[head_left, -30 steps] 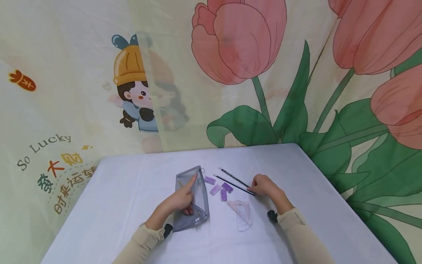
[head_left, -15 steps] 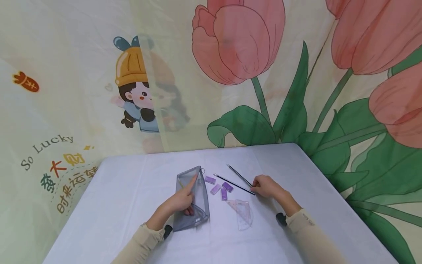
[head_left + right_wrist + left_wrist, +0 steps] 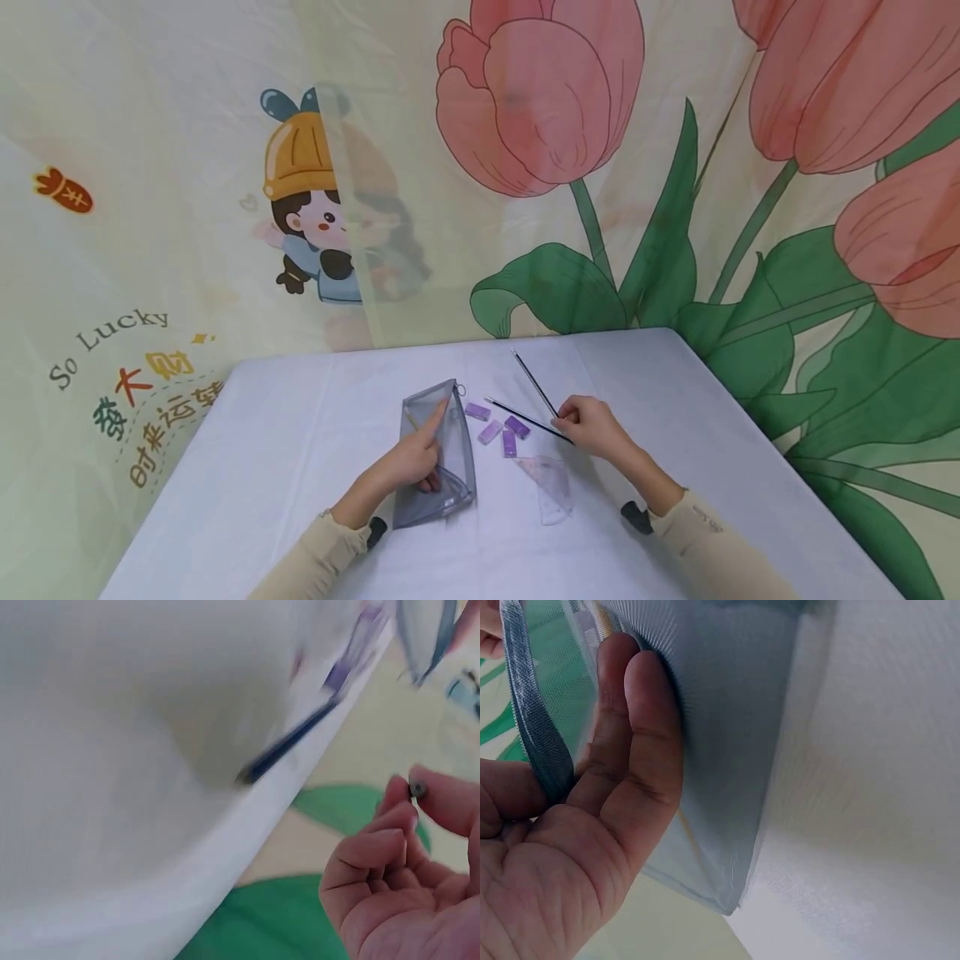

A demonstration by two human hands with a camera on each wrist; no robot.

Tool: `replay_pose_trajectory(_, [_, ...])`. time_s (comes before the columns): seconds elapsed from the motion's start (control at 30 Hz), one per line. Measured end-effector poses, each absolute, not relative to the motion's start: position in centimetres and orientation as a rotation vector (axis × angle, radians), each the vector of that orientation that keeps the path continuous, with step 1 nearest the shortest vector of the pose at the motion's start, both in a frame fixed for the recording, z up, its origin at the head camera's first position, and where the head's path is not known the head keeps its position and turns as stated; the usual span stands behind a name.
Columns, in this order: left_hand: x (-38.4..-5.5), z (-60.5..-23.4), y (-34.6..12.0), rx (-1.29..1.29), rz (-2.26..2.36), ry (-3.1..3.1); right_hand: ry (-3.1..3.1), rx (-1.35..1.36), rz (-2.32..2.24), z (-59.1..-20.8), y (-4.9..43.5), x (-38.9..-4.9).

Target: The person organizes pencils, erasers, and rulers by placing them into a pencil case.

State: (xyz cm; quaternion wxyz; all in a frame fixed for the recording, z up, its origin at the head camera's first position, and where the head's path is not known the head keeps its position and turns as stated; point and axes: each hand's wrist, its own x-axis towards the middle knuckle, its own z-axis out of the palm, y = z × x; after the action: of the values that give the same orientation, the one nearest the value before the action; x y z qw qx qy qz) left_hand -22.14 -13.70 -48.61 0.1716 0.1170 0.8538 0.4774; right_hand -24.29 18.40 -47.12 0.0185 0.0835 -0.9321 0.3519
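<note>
In the head view my left hand point(image 3: 411, 454) holds a grey mesh pencil case point(image 3: 459, 442) at its open mouth, index finger stretched along it. The left wrist view shows two fingers inside and the zip edge point(image 3: 531, 712) running down between thumb and fingers. A yellowish stick shape point(image 3: 410, 417) shows through the mesh. My right hand point(image 3: 596, 427) pinches a dark pencil point(image 3: 534, 381) near one end, between thumb and fingertips; the right wrist view shows its round end point(image 3: 418, 789). A second dark pencil point(image 3: 523, 417) lies on the table beneath that hand.
Several purple erasers point(image 3: 517, 427) lie between the pencil case and the second pencil. Nearer to me are a clear set square point(image 3: 534, 470) and protractor point(image 3: 557, 504), overlapping. The white-covered table point(image 3: 300, 433) meets a printed curtain point(image 3: 405, 167) at its far edge.
My right hand has drawn its pencil apart from the other one, lifting and turning it more upright, and has come slightly left. The left hand and pencil case have stayed put.
</note>
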Motion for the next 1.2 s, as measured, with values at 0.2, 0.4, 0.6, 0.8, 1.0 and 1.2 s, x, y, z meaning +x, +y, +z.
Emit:
replay_pose_trajectory(0.2, [-22.1,-48.9,-13.9,0.297,1.391,2.421,-2.862,0.243,1.29,-47.2,15.8,-22.6])
replay_pose_trajectory(0.4, [-22.1,-49.1,-14.0,0.264,1.415,2.416,-2.851,0.35,1.397,-47.3,13.7,-21.1])
replay_pose_trajectory(0.6, [-22.1,-49.2,-14.1,0.235,1.452,2.393,-2.819,0.471,1.443,-47.5,12.4,-19.7])
replay_pose_trajectory(0.8, [-22.0,-49.0,-14.1,0.229,1.482,2.362,-2.856,0.593,1.403,-48.0,11.5,-19.0])
replay_pose_trajectory(1.0, [-21.9,-48.9,-14.0,0.239,1.492,2.345,-2.847,0.633,1.385,-48.6,10.5,-19.1])
replay_pose_trajectory(1.2, [-21.7,-49.0,-13.8,0.271,1.504,2.33,-2.824,0.595,1.393,-48.9,9.2,-19.6])
